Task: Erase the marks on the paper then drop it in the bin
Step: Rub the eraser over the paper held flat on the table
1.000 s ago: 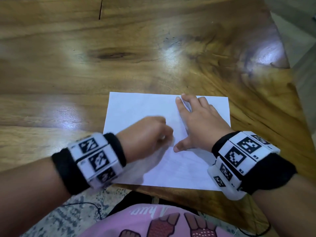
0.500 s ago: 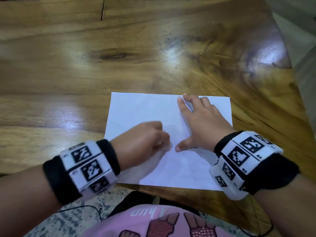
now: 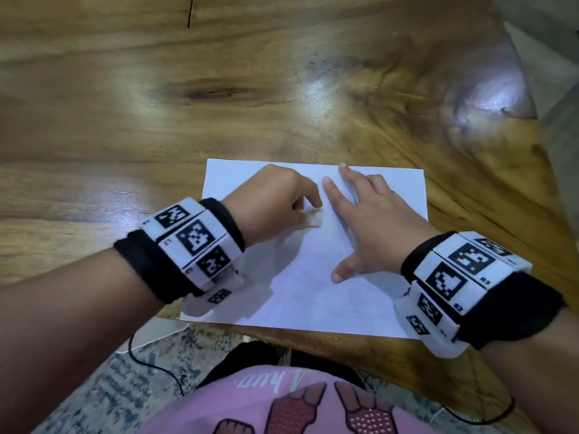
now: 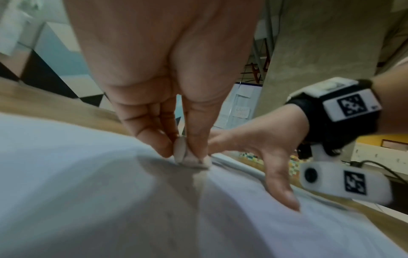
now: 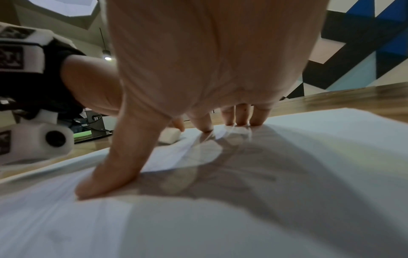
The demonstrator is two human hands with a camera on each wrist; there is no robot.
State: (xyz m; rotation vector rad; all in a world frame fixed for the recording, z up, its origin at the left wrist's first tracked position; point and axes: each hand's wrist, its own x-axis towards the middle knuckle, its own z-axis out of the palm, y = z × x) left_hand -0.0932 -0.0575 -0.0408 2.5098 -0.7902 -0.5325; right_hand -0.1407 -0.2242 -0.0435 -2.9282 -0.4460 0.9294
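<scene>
A white sheet of paper (image 3: 329,296) lies on the wooden table (image 3: 156,120) near its front edge. My left hand (image 3: 279,202) pinches a small white eraser (image 3: 313,219) and presses it onto the sheet's middle. In the left wrist view the eraser (image 4: 187,157) sits between thumb and fingers, touching the paper (image 4: 88,192). My right hand (image 3: 363,220) lies flat on the sheet's right half with spread straight fingers, holding it down. In the right wrist view its thumb and fingertips (image 5: 240,120) press the paper (image 5: 220,218), with the eraser (image 5: 169,137) beyond. Faint pencil marks show under the palm.
The table's front edge (image 3: 344,349) runs just below the paper, with my pink shirt (image 3: 282,405) and patterned floor (image 3: 109,386) beneath. A thin black cable (image 3: 156,368) hangs near the edge. No bin is in view.
My left hand with the eraser has slid away from me up the sheet, to beside the right hand's index finger. The right hand stays pressed on the paper.
</scene>
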